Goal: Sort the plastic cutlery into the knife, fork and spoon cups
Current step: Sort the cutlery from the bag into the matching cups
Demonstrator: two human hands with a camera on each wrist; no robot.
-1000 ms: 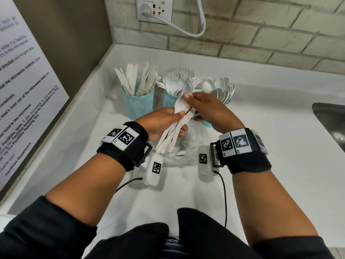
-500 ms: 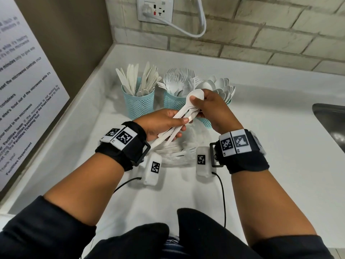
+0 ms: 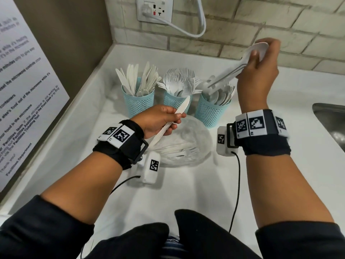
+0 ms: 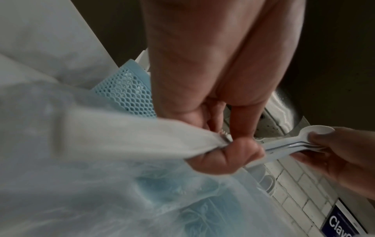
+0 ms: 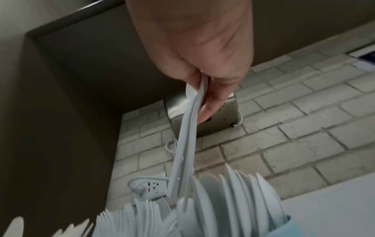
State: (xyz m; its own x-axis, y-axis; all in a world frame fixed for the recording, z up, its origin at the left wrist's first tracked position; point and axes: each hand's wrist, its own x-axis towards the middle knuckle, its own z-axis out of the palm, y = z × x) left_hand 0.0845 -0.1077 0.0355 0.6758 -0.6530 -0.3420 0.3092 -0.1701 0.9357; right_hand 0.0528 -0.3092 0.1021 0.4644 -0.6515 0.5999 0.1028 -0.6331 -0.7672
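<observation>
Spoons (image 3: pixel 240 65) in rt hand (image 3: pixel 258 71) over spoon cup (image 3: pixel 210 113), forks adj.

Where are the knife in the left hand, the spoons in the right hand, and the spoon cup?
knife (image 3: pixel 182 108), head view, on its blade.
spoons (image 3: pixel 260 48), head view, on the top bowl.
spoon cup (image 3: pixel 209 112), head view, on its mesh wall.

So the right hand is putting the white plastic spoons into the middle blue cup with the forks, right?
Not quite. The right hand holds the white plastic spoons over the right-hand blue mesh cup, the one already full of spoons, not the middle blue cup with the forks. The head view shows it.
</observation>
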